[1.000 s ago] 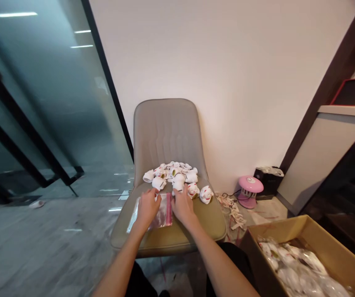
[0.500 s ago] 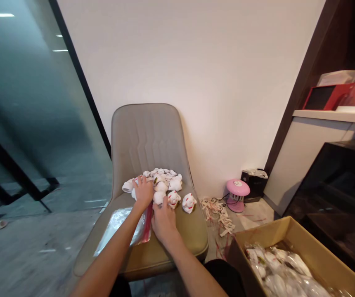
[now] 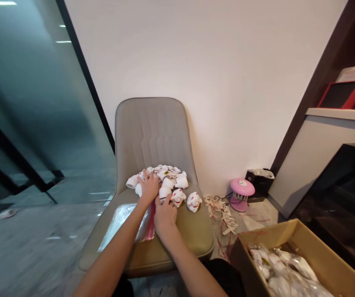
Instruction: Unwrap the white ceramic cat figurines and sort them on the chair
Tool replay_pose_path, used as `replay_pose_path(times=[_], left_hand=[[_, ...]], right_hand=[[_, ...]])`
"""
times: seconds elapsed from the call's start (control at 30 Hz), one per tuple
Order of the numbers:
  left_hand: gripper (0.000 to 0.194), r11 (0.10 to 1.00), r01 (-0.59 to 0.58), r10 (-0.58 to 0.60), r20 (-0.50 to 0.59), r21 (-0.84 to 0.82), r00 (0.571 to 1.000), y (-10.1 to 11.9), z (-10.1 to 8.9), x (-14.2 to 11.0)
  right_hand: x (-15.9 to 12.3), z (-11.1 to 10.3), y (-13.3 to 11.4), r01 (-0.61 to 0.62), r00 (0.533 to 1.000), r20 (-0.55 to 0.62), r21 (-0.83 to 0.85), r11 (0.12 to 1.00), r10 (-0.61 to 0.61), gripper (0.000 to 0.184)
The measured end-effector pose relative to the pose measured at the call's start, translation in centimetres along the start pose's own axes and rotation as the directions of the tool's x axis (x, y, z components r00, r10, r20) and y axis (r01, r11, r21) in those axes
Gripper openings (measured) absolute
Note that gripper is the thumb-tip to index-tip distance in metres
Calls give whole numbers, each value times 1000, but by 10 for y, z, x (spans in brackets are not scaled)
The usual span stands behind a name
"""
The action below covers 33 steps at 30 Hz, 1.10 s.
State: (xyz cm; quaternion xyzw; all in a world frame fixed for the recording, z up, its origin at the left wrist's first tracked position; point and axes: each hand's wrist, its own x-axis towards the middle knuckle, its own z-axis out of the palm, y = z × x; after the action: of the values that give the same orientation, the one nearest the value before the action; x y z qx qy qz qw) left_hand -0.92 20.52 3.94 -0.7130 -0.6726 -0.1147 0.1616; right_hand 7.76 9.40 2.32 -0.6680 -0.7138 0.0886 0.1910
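Several white lucky cat figurines with red and gold markings lie in a pile on a chair seat. My left hand rests over the left side of the pile with its fingers spread, partly hiding the pieces under it. Close beside it, my right hand reaches the near edge of a plain white figurine, thumb and fingers apart. Just right of that hand sits a cat figurine, and another cat figurine stands apart farther right. A clear zip bag with a red strip lies flat beneath my left forearm.
At the lower right stands an open cardboard box with plastic-wrapped white figurines inside. A pink mushroom-shaped device and a black box are by the wall. Paper scraps litter the floor. Frosted glass is on the left.
The view has shifted slightly, moving the scene to the right in the picture. Both hands stay at nearly the same places over the figurines, with small finger movements.
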Motion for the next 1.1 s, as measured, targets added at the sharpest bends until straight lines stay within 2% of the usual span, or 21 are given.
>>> replay_pose_path(times=[0.1, 0.23, 0.33, 0.4, 0.5, 0.53, 0.63, 0.67, 0.7, 0.73, 0.8, 0.93, 1.0, 1.1], left_hand=[[26, 999, 13, -14, -31, -36, 999, -4, -7, -6], [30, 989, 92, -106, -127, -113, 986, -12, -23, -15], [33, 952, 136, -189, -175, -275, 966, -23, -35, -23], [34, 888, 165, -255, -161, -430, 953, -32, -39, -30], [37, 714, 188, -341, -101, -674, 935, -41, -41, -45], [38, 621, 195, -366, -61, -759, 928, -42, -41, -51], [44, 247, 198, -387, 90, -949, 918, -40, -46, -68], [46, 154, 181, -372, 112, -971, 922, -38, -50, -73], [46, 110, 153, -358, 104, -982, 928, -36, -55, -79], [45, 114, 118, -351, 71, -986, 934, -33, -60, -84], [41, 215, 52, -359, -30, -975, 933, -29, -72, -96], [35, 410, -6, -400, -186, -912, 897, -17, -91, -121], [32, 459, -42, -373, -235, -888, 897, -10, -97, -131], [30, 506, -115, -277, -287, -855, 917, -3, -104, -138]], right_hand=[[3, 3, -7, -49, 999, 19, 4, 999, 49, 44], [2, -1, -6, -79, 997, 25, 46, 996, 78, 36], [-2, -8, 0, -24, 999, -32, 123, 992, 28, 37], [-4, -13, 5, 31, 996, -88, 205, 978, -13, 37], [-6, -22, 12, 135, 983, -167, 410, 902, -72, 31], [-6, -26, 15, 183, 977, -189, 488, 854, -102, 29], [-10, -38, 21, 308, 951, -207, 689, 656, -229, 24], [-12, -42, 21, 315, 944, -182, 746, 587, -274, 23], [-15, -44, 21, 297, 939, -146, 803, 517, -312, 21], [-18, -46, 20, 260, 934, -107, 858, 443, -340, 19], [-24, -46, 15, 162, 930, -54, 949, 272, -364, 16], [-31, -40, 0, 39, 959, -66, 994, -102, -277, 27], [-32, -39, -4, 8, 976, -58, 973, -230, -210, 34], [-30, -43, -1, -74, 985, 17, 939, -337, -170, 43]])
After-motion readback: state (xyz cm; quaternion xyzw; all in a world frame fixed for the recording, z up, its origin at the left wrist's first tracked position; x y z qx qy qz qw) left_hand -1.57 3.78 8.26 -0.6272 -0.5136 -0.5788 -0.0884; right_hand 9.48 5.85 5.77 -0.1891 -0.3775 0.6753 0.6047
